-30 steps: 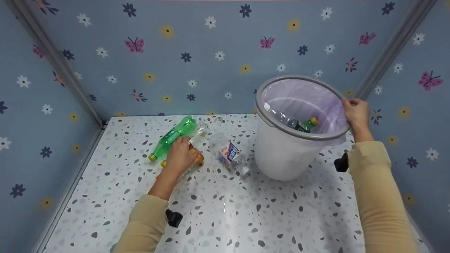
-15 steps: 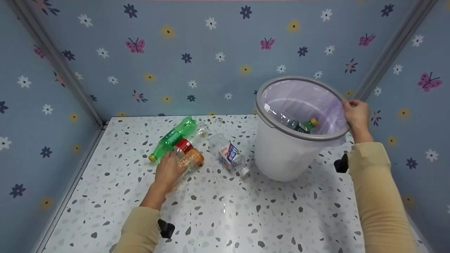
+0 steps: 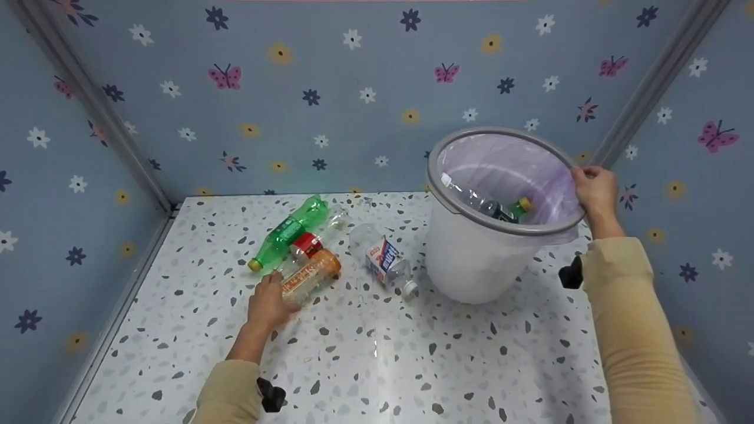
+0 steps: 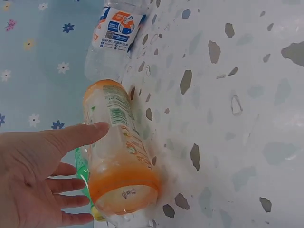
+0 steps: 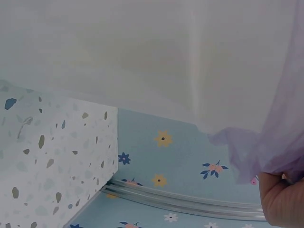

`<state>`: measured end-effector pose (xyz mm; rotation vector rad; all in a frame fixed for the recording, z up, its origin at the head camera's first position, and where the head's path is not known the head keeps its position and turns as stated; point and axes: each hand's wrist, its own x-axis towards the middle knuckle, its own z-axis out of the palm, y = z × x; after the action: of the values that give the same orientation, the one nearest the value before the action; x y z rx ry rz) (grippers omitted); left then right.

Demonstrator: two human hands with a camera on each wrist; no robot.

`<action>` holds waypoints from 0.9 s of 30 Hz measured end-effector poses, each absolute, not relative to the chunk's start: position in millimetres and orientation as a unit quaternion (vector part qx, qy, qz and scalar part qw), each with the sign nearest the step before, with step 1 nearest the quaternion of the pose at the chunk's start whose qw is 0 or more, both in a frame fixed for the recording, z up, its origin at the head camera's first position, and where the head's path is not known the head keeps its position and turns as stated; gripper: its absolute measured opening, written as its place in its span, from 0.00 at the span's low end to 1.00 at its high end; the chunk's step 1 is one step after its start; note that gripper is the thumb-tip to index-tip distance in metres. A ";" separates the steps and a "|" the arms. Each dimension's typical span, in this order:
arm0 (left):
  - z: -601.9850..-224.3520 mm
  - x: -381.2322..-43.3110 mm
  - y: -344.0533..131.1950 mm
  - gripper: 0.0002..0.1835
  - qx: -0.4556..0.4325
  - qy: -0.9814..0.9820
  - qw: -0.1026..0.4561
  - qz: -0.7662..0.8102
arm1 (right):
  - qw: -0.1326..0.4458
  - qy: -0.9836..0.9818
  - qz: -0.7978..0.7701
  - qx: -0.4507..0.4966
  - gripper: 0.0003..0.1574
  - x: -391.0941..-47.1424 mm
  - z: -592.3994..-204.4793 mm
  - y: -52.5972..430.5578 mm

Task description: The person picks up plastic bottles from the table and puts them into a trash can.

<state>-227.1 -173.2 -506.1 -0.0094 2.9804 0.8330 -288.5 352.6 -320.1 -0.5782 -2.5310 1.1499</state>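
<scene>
My left hand [image 3: 268, 303] is at the near end of a clear bottle with orange bands and an orange label [image 3: 312, 274]. In the left wrist view its thumb extends over the bottle's side and its fingers are spread, not curled round it. Behind that bottle lie a red-labelled clear bottle [image 3: 306, 244] and a green bottle [image 3: 291, 229] with a yellow cap. My right hand [image 3: 596, 191] grips the grey rim of a white trash bin [image 3: 471, 259], pinching the purple liner [image 5: 280, 137] there. Inside the bin are a clear bottle and a green, yellow-capped bottle [image 3: 515, 211].
A clear bottle with a blue, white and red label [image 3: 386, 259] lies between the left hand's bottles and the bin. Another clear bottle [image 3: 337, 219] lies beside the green one. Blue patterned walls [image 3: 353, 118] enclose the speckled surface [image 3: 412, 365] at the back and sides.
My left hand has moved toward me and left, from over the red-labelled bottle to the near end of the orange-labelled one, uncovering the red label. The right hand and bin have stayed put.
</scene>
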 end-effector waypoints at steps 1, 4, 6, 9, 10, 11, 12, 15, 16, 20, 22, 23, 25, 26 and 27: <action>-507.9 -226.6 -174.6 0.43 -0.005 0.962 0.027 0.272 | 0.152 -0.881 0.401 -0.200 0.31 -288.6 -320.4 352.8; -512.5 -225.6 -177.9 0.43 -0.011 0.960 0.037 0.277 | 0.154 -0.880 0.404 -0.199 0.31 -289.5 -321.2 353.4; -515.3 -225.5 -180.0 0.43 -0.017 0.959 0.045 0.280 | 0.155 -0.881 0.401 -0.198 0.31 -289.3 -321.6 353.6; -519.2 -225.4 -182.2 0.43 -0.027 0.957 0.059 0.284 | 0.155 -0.882 0.398 -0.201 0.32 -289.1 -322.1 353.9; -520.5 -225.4 -182.8 0.43 -0.031 0.955 0.064 0.287 | 0.154 -0.882 0.398 -0.201 0.32 -289.0 -322.2 353.9; -521.9 -225.3 -183.4 0.43 -0.034 0.954 0.068 0.289 | 0.153 -0.881 0.399 -0.202 0.32 -289.0 -322.4 354.0; -523.4 -225.2 -184.2 0.43 -0.036 0.954 0.070 0.290 | 0.152 -0.881 0.400 -0.203 0.32 -289.1 -322.4 354.1; -527.7 -224.4 -186.0 0.43 -0.033 0.953 0.070 0.294 | 0.151 -0.880 0.401 -0.203 0.32 -289.4 -322.3 354.1; -528.8 -223.9 -186.4 0.43 -0.030 0.953 0.067 0.294 | 0.152 -0.881 0.401 -0.202 0.32 -289.4 -322.2 354.1; -531.7 -222.4 -187.2 0.41 -0.023 0.953 0.055 0.297 | 0.150 -0.880 0.403 -0.204 0.32 -289.2 -321.6 353.4; -532.2 -222.0 -187.0 0.40 -0.025 0.952 0.053 0.300 | 0.150 -0.878 0.405 -0.205 0.31 -289.0 -321.3 353.2; -532.2 -221.9 -186.7 0.40 -0.027 0.951 0.052 0.303 | 0.148 -0.877 0.408 -0.205 0.31 -288.9 -321.2 353.1; -532.6 -221.7 -186.3 0.39 -0.031 0.950 0.053 0.305 | 0.145 -0.876 0.411 -0.205 0.32 -288.3 -320.7 353.1; -532.5 -221.2 -185.8 0.39 -0.032 0.950 0.053 0.307 | 0.144 -0.875 0.413 -0.206 0.31 -288.1 -320.5 353.1; -532.6 -220.8 -185.6 0.39 -0.032 0.949 0.052 0.308 | 0.143 -0.875 0.415 -0.206 0.31 -288.0 -320.3 353.2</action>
<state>-220.8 -185.6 -532.6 -0.0984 2.8883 0.9371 -288.0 353.2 -320.3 -0.5933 -2.5223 1.1964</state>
